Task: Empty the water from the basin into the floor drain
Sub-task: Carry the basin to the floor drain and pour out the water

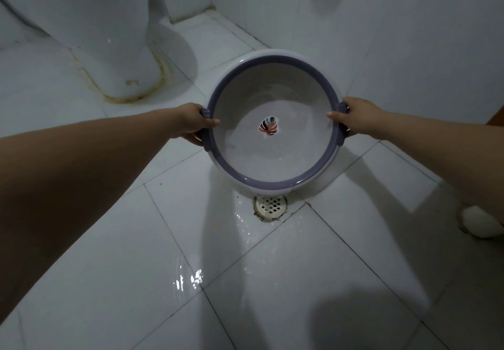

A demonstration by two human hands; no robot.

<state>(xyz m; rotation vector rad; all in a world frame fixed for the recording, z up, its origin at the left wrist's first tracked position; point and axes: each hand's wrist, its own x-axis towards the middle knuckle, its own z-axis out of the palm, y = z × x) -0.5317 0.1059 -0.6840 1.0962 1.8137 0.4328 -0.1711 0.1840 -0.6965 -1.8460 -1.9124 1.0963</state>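
A round white basin with a purple rim is tilted toward me, its near edge low over the floor. My left hand grips its left handle and my right hand grips its right handle. A small coloured sticker marks the middle of the basin's bottom. Little or no water shows inside. The round floor drain with a white grate sits just below the basin's near edge. The tiles around and in front of the drain are wet and shiny.
A white toilet base stands at the back left. White tiled walls close the back and right side. A white object lies on the floor at the right edge. Wet tile floor spreads toward me.
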